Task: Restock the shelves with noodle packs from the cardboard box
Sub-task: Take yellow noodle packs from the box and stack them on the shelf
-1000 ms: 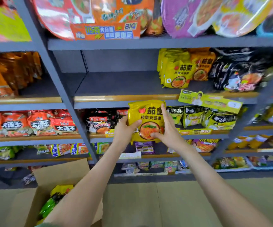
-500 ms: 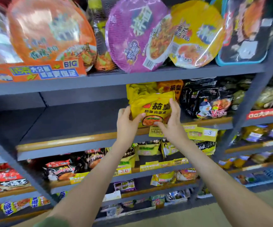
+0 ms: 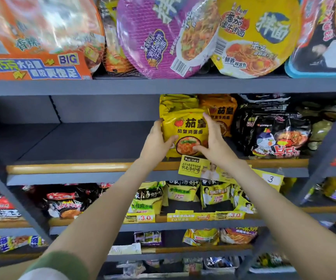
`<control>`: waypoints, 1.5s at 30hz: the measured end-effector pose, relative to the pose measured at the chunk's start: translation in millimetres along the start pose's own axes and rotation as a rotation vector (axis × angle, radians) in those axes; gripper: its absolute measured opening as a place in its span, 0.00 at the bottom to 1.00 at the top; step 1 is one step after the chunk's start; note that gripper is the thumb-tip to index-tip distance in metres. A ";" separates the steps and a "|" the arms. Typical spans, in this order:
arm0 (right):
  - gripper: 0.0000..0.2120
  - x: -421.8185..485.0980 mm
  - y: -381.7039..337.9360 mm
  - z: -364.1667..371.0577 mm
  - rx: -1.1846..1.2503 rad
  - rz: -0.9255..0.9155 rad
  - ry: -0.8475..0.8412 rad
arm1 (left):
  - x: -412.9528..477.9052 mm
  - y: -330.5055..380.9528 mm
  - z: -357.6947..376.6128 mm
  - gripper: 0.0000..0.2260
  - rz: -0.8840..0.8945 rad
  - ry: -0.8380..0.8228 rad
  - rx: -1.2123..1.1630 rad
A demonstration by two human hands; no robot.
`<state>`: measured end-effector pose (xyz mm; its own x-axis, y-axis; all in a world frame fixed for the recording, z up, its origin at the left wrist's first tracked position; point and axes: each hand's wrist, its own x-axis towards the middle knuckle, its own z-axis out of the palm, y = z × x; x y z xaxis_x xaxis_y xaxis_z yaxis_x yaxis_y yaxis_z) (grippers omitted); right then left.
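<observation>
noodle pack (image 3: pixel 185 134) up from lower tier, now at shelf (image 3: pixel 82 168) front before yellow stack (image 3: pixel 175 104). left hand (image 3: pixel 157 144), right hand (image 3: pixel 213 142) grip its sides. step: placing. next: seat upright, let go.

Grey shelves (image 3: pixel 332 138) fill the view, board over board. On the top shelf (image 3: pixel 163 85), big noodle bowls lean on edge: an orange bowl (image 3: pixel 42 33) left, a purple bowl (image 3: pixel 159 37), a yellow bowl (image 3: pixel 258 37), and a black tray (image 3: pixel 324 47) far right.

The middle shelf (image 3: pixel 82 142) shows grey board on the left, with a wooden rail (image 3: pixel 72 168) along its near edge. Right of centre a yellow noodle pack (image 3: pixel 185 128) stands upright, more yellow packs (image 3: pixel 177 104) behind it. An orange pack (image 3: pixel 221 110) sits beside it, with black packs (image 3: pixel 274 134) further right.

On the shelf below (image 3: pixel 203 225), black-and-red packs (image 3: pixel 66 201) sit left and pale yellow packs (image 3: pixel 181 193) centre.
</observation>
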<state>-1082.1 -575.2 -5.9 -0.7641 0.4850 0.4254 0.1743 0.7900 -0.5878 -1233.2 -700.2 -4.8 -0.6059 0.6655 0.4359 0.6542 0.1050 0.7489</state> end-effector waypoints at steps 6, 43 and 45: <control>0.55 11.6 24.6 6.5 -0.550 -0.139 0.151 | 6.6 -10.6 14.6 0.36 0.566 0.281 0.796; 0.38 -15.1 2.0 -6.0 -0.684 -0.388 -0.061 | -28.1 6.3 4.7 0.33 0.519 0.078 1.237; 0.38 -22.8 -9.2 1.9 -0.640 -0.400 -0.014 | -39.0 7.2 0.6 0.32 0.469 0.109 1.215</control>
<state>-1067.4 -594.3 -11.5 -0.8518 0.1142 0.5113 0.2058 0.9704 0.1262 -1204.6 -725.0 -16.7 -0.2055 0.7642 0.6114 0.7656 0.5147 -0.3861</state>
